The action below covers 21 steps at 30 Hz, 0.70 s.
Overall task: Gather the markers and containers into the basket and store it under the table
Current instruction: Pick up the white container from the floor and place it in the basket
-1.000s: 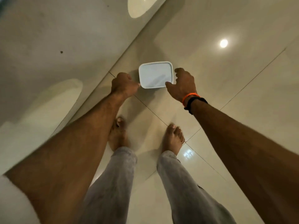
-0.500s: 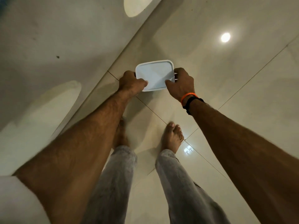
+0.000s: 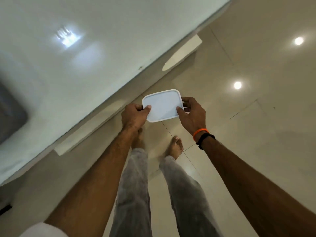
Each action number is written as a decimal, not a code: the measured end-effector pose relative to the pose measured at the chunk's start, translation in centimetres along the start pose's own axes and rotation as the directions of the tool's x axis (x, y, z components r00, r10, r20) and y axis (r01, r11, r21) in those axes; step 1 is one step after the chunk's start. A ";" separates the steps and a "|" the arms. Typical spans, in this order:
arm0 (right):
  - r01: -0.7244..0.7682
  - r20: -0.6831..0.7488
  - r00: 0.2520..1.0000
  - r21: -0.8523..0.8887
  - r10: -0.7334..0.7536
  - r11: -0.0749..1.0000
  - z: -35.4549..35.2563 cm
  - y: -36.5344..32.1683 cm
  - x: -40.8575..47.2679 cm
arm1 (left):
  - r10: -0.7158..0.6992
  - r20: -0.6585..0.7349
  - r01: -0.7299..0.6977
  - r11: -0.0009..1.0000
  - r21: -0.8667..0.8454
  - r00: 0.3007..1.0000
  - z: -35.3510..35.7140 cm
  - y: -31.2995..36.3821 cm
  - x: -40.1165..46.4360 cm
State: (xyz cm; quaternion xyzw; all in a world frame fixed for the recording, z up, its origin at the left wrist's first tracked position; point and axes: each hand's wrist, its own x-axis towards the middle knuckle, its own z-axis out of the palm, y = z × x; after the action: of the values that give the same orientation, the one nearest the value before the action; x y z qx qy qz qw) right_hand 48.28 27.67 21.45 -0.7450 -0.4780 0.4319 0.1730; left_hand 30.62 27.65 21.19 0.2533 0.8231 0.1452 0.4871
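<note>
I have the container pinched at both short ends, left hand, right hand; looks light, rigid, smooth plastic (slippery), so hold the rims.

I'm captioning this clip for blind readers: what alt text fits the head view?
Both hands, left hand and right hand, hold a white lidded container by its short ends above a tiled floor, beside a white table; bare feet below.

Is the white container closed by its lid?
Closed: the flat white lid covers the container, which the left hand and right hand hold.
</note>
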 end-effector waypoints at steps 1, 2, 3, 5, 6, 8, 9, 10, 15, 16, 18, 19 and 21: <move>0.023 0.003 1.000 0.006 -0.023 1.000 -0.3 -1.3 -0.9 | -0.001 -0.013 0.001 1.000 -0.025 1.000 -1.4 0.1 -1.2; 0.040 0.008 0.999 0.014 -0.040 0.999 -0.6 -2.4 -1.7 | -0.002 -0.024 0.001 0.999 -0.051 1.000 -2.7 0.1 -2.2; 0.062 0.024 0.998 0.024 -0.062 0.998 -0.6 -3.9 -2.8 | -0.007 -0.042 0.003 0.996 -0.089 0.999 -4.5 0.0 -3.3; 0.095 0.058 0.994 0.031 -0.097 0.995 -0.2 -6.5 -4.6 | -0.024 -0.061 0.015 0.990 -0.143 0.998 -7.8 -0.5 -5.0; 0.109 0.070 0.991 0.031 -0.111 0.994 0.1 -7.6 -5.3 | -0.028 -0.071 0.017 0.988 -0.155 0.997 -9.3 -0.8 -5.5; 0.137 0.108 0.984 0.031 -0.139 0.990 1.5 -9.9 -7.1 | -0.046 -0.114 0.022 0.979 -0.201 0.992 -12.7 -1.9 -6.5; 0.148 0.125 0.980 0.035 -0.152 0.988 2.4 -10.9 -7.9 | -0.054 -0.135 0.022 0.974 -0.224 0.989 -14.3 -2.6 -6.8; 0.161 0.145 0.976 0.042 -0.165 0.986 3.6 -12.1 -8.9 | -0.061 -0.157 0.020 0.968 -0.249 0.986 -16.2 -3.5 -7.1; 0.209 0.227 0.951 0.032 -0.210 0.977 10.4 -16.7 -13.5 | -0.106 -0.224 0.033 0.951 -0.308 0.969 -24.6 -9.0 -7.4; 0.213 0.232 0.949 0.030 -0.214 0.977 11.7 -17.5 -14.4 | -0.110 -0.228 0.033 0.947 -0.318 0.967 -26.1 -10.1 -7.3; 0.230 0.252 0.941 0.018 -0.227 0.973 14.8 -19.4 -16.5 | -0.132 -0.244 0.038 0.934 -0.356 0.961 -29.5 -12.6 -7.3; 0.234 0.259 0.938 0.010 -0.229 0.972 16.2 -20.3 -17.5 | -0.144 -0.248 0.043 0.928 -0.371 0.958 -31.1 -13.7 -7.3; 0.232 0.267 0.938 -0.007 -0.221 0.973 19.1 -22.3 -19.5 | -0.163 -0.244 0.057 0.919 -0.390 0.956 -34.5 -15.8 -7.4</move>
State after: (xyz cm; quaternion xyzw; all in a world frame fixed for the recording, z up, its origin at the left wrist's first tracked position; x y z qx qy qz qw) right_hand 16.93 18.64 34.92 -0.6239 -0.5877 0.4952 0.1418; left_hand -1.01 10.69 35.64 0.0851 0.8514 0.3072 0.4166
